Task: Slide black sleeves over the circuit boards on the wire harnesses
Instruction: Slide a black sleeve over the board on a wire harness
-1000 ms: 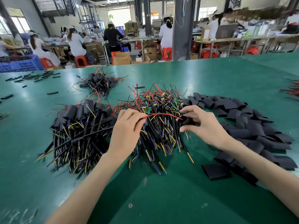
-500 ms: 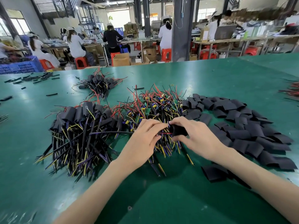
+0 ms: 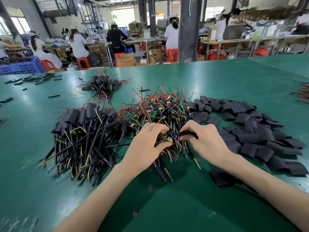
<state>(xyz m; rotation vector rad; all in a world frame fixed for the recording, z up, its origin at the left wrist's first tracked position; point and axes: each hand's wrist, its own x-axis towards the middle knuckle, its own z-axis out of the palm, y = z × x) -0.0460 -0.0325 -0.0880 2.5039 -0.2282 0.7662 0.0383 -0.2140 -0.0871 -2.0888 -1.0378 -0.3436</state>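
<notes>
Head camera: sleeve lined up with board at mid-table

At centre, the left hand [image 3: 147, 146] pinches a small green circuit board [image 3: 169, 137]. The right hand [image 3: 206, 143] pinches a flattened black tube sleeve [image 3: 189, 133]. The sleeve's long axis runs 3-to-9 o'clock, and its 9 o'clock end sits just beside the board. A heap of loose black sleeves [image 3: 250, 129] lies at 3 o'clock, and the green table [image 3: 167, 206] is bare at 6.
</notes>
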